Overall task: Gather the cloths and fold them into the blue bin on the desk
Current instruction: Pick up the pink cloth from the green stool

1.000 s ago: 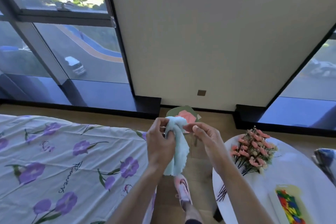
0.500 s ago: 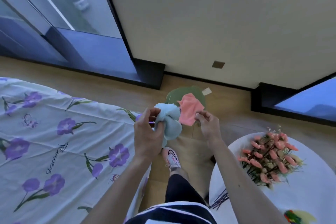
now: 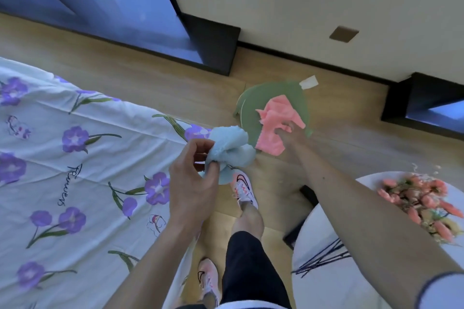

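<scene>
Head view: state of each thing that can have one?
blue cloth, bunched up, held off the floor
left hand, fingers curled round the blue cloth
pink cloth, crumpled, lying on the green stool
right hand, reaching down, fingers gripping the pink cloth
green stool, standing on the floor, partly covered by the pink cloth
flowers, lying flat on the white table
</scene>
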Demonstrator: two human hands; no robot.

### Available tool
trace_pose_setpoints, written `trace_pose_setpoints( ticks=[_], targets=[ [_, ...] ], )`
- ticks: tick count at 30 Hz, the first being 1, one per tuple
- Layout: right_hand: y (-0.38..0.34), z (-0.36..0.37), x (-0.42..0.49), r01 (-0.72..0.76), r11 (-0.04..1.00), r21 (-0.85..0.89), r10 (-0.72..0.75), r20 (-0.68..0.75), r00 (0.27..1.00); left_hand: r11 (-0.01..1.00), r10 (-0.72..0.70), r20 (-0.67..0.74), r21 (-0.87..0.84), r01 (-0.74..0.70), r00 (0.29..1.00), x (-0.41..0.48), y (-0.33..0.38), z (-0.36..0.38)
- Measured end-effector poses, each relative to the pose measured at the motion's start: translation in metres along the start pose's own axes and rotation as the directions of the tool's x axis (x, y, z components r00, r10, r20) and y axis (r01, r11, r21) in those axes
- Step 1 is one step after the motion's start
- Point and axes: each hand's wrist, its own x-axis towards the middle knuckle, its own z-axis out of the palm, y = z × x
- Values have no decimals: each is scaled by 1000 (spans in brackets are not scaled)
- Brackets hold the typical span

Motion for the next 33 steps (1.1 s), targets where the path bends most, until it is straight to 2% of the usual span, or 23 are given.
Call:
trace_pose_setpoints(
  ticks=[7, 12, 14, 19, 24, 29, 33],
  targets=[
    [15, 27, 70, -43, 998, -45, 44, 11, 999, 996, -71, 22, 47, 70, 997, 13, -27, 6],
    [14, 21, 61, -86, 995, 45, 88, -45, 995, 994, -96, 23, 60, 94, 995, 22, -36, 4],
    [10, 13, 49, -58, 997, 57, 60, -49, 997, 994, -94, 26, 60, 92, 995, 25, -34, 1],
    [-13, -11, -22, 127, 983, 134, -108, -138, 985, 994, -110, 20, 7, 110, 994, 27, -16, -5],
    [-36, -42, -127, 342, 883, 321, -279, -226, 933, 994, -56, 67, -92, 62, 996, 18, 16, -6],
    [-62, -65, -255, 547, 697, 463, -422, -352, 836, 979, 130, 168, -180, -99, 977, -25, 61, -16],
    [-61, -70, -347, 644, 617, 452, -484, -428, 764, 919, 329, 276, -312, -239, 903, -77, 97, -28]
  ],
)
